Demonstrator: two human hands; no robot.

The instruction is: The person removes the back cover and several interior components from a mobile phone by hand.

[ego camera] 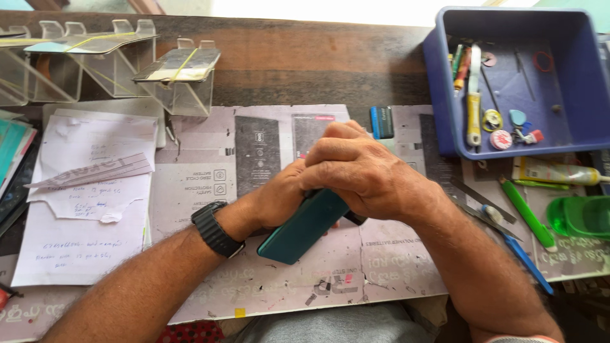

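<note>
Both hands are clasping a teal phone (304, 225) just above the middle of the bench (286, 70), the right hand (362, 174) folding its fingers (330, 152) tight over the upper end while the left hand (279, 200), wearing a black watch (216, 228), is gripping it from beneath. Pressing evenly along the edges, rather than at one corner, would probably be the safer way of working here without bending the body. The right hand is hiding the phone's upper end and the left fingertips, and the small parts in the blue tray (438, 82) are hard to make out.
</note>
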